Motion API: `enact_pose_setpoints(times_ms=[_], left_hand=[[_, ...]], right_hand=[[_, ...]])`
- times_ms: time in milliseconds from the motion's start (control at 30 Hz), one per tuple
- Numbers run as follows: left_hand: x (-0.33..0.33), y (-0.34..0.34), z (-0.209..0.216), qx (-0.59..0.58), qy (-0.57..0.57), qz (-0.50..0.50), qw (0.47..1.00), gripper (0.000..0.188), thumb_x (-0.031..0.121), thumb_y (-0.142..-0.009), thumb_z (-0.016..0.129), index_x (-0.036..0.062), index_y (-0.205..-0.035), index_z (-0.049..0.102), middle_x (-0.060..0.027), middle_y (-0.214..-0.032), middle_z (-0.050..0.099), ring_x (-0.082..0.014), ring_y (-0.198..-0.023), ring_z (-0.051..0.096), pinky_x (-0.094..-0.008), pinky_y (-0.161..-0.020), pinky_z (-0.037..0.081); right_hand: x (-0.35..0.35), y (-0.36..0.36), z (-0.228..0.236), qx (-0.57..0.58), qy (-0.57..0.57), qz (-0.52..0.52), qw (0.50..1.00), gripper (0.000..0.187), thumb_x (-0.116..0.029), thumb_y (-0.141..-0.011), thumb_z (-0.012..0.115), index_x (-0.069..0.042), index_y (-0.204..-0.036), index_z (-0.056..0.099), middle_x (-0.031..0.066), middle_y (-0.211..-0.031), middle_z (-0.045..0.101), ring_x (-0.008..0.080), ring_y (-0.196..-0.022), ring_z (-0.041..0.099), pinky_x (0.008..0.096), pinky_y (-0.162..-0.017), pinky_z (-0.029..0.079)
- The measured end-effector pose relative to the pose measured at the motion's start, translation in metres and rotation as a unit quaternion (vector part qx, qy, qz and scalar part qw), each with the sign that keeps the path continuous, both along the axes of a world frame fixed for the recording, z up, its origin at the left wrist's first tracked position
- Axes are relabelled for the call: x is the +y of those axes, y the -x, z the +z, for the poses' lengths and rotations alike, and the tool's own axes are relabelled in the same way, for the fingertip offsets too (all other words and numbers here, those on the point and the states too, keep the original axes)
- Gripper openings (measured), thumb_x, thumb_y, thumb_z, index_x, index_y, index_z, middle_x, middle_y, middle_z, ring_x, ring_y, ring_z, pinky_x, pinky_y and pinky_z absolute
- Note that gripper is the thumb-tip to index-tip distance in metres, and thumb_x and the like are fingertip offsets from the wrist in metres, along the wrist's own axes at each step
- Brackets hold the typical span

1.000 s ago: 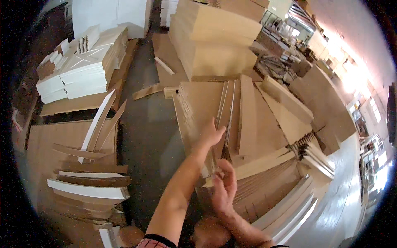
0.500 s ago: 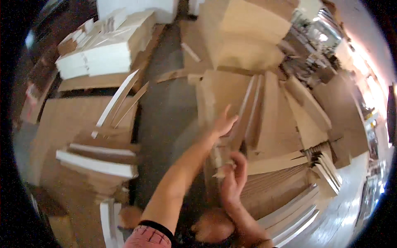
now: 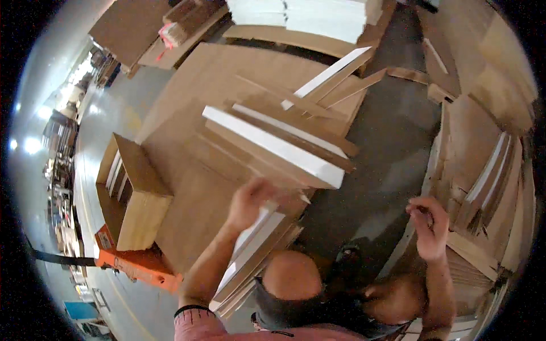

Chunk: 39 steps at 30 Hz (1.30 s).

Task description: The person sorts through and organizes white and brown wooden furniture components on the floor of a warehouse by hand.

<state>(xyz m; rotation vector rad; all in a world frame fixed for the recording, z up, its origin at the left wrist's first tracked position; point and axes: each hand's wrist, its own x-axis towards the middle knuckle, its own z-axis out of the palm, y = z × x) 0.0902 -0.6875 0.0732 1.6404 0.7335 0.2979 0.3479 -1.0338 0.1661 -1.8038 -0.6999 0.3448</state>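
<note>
My left hand (image 3: 255, 199), smeared by motion, is over the cardboard-covered stack beside a long board with a white edge (image 3: 273, 148). Whether it touches or holds anything is hidden by the blur. A second, thinner white-edged strip (image 3: 290, 131) lies just behind that board. Under my left wrist, more white and brown strips (image 3: 256, 238) run toward me. Further right, my right hand (image 3: 431, 230) hangs above the edge of the right stack, fingers loosely bent and thumb apart, with nothing visible in it.
A cardboard box (image 3: 145, 213) with strips inside stands at the left, above an orange pallet jack (image 3: 142, 267). Dark floor (image 3: 387, 153) separates the two stacks. Long strips (image 3: 486, 176) lie on the right stack. A white stack (image 3: 307, 20) stands at the far side.
The view has swung left, from the right stack to the left one. My left hand has moved off the right stack's strips to the left stack; my right hand has drawn away from the strips.
</note>
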Motion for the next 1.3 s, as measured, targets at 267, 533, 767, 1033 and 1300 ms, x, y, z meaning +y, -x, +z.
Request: enact_pose_setpoints(times_ms=[267, 533, 767, 1033, 1300], left_hand=[[0.081, 0.132, -0.116, 0.107, 0.077, 0.324, 0.937, 0.035, 0.022, -0.092, 0.062, 0.0016, -0.119, 0.060, -0.0066, -0.104, 0.066, -0.0120, -0.087, 0.062, -0.0279, -0.075, 0.051], [0.153, 0.089, -0.191, 0.254, 0.020, 0.336, 0.907, 0.061, 0.032, -0.082, 0.070, -0.0036, -0.128, 0.052, -0.0149, -0.115, 0.066, -0.0255, -0.101, 0.063, -0.0379, -0.085, 0.050], [0.156, 0.055, -0.188, 0.105, -0.023, 0.434, 0.894, 0.053, 0.026, -0.083, 0.068, -0.0046, -0.124, 0.056, -0.0155, -0.110, 0.065, -0.0257, -0.095, 0.064, -0.0384, -0.077, 0.051], [0.138, 0.038, -0.098, -0.014, 0.288, 0.459, 0.840, 0.028, 0.018, -0.091, 0.060, 0.0054, -0.115, 0.054, -0.0063, -0.098, 0.060, -0.0194, -0.079, 0.060, -0.0379, -0.063, 0.052], [0.110, -0.001, -0.109, -0.034, 0.182, 0.372, 0.910, 0.037, 0.011, -0.089, 0.066, 0.0058, -0.122, 0.050, -0.0045, -0.100, 0.059, -0.0160, -0.081, 0.057, -0.0280, -0.052, 0.045]], right_hand=[[0.189, 0.032, -0.057, 0.051, 0.164, 0.300, 0.938, 0.021, -0.014, -0.093, 0.064, -0.001, -0.109, 0.066, 0.0033, -0.094, 0.067, 0.0091, -0.083, 0.061, 0.0250, -0.073, 0.050], [0.237, 0.083, -0.152, -0.007, 0.331, 0.370, 0.868, 0.038, -0.024, -0.086, 0.066, -0.004, -0.118, 0.062, 0.0187, -0.113, 0.066, 0.0355, -0.103, 0.065, 0.0447, -0.091, 0.051], [0.229, 0.091, -0.163, -0.122, 0.278, 0.260, 0.917, 0.031, -0.020, -0.085, 0.067, -0.005, -0.112, 0.064, 0.0154, -0.109, 0.066, 0.0345, -0.100, 0.064, 0.0410, -0.084, 0.051], [0.216, 0.084, -0.179, -0.017, 0.274, 0.232, 0.933, 0.033, -0.028, -0.087, 0.068, -0.005, -0.112, 0.067, 0.0184, -0.107, 0.069, 0.0384, -0.097, 0.066, 0.0449, -0.087, 0.052], [0.208, 0.109, -0.205, 0.108, 0.252, 0.111, 0.955, 0.029, -0.019, -0.092, 0.062, -0.003, -0.115, 0.065, 0.0150, -0.103, 0.070, 0.0236, -0.092, 0.065, 0.0339, -0.081, 0.050]])
